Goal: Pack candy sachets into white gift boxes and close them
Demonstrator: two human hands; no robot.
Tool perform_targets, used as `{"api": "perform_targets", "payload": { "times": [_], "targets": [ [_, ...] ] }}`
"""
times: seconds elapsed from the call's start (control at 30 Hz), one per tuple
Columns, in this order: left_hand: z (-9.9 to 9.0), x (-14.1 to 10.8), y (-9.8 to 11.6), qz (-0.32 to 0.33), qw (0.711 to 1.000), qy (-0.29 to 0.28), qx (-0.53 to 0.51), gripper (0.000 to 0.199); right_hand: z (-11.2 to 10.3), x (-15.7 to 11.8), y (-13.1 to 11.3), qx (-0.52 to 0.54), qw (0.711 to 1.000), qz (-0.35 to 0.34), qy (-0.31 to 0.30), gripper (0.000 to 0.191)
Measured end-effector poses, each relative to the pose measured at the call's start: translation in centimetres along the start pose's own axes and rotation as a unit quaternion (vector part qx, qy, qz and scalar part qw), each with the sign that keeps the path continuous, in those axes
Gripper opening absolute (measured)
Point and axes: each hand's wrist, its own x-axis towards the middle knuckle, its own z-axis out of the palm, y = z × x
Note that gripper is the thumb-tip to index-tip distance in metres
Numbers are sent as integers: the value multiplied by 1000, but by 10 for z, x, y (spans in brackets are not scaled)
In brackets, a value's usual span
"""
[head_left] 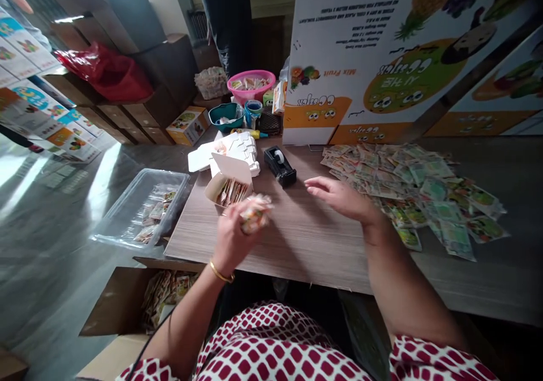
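Observation:
My left hand is closed round a small bundle of candy packets, slightly blurred, just above the table. Close beside it stands an open small carton, its flap raised, with a row of packets standing on edge inside. My right hand hovers over the table with its fingers stretched out to the left, and I see nothing in it. Beyond its fingertips sits a black tape dispenser. A wide heap of candy packets spreads over the table to the right of that hand.
Flattened white cartons lie behind the open one. Large printed boxes wall off the table's back. At left are a clear plastic tray and, below, a cardboard box of packets. A person stands behind a pink basin.

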Motion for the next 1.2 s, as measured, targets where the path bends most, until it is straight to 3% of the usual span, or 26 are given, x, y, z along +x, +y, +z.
{"api": "perform_targets", "payload": {
  "times": [0.1,0.23,0.37,0.47,0.53,0.6,0.7,0.8,0.97,1.07,1.2],
  "targets": [
    [-26,39,-28,-81,978,79,177,61,37,27,-17,25,999,-3,-26,32],
    [-19,76,-41,-176,944,37,277,58,85,74,-42,96,995,-30,8,37],
    [7,85,-37,-241,928,-74,276,49,116,106,-63,159,984,-63,49,44],
    [18,84,-45,-275,924,-139,226,75,133,115,-68,203,977,-53,25,55],
    [18,81,-52,-285,927,-166,182,85,145,117,-67,223,973,-59,-24,57],
    [15,78,-56,-284,928,-178,160,80,158,116,-63,230,970,-64,-50,56],
    [14,76,-53,-270,930,-177,177,70,173,115,-54,227,973,-38,-32,60],
    [15,72,-42,-233,944,-134,189,75,177,116,-42,210,978,-7,-17,66],
    [0,57,-27,-237,959,26,153,70,161,105,-17,179,983,-13,-41,69],
    [-14,39,-23,-247,968,-11,52,58,148,88,-1,190,980,-22,-50,69],
    [-13,-3,-15,-158,982,-101,-10,54,126,56,13,229,968,-26,-96,70]
  ]
}}
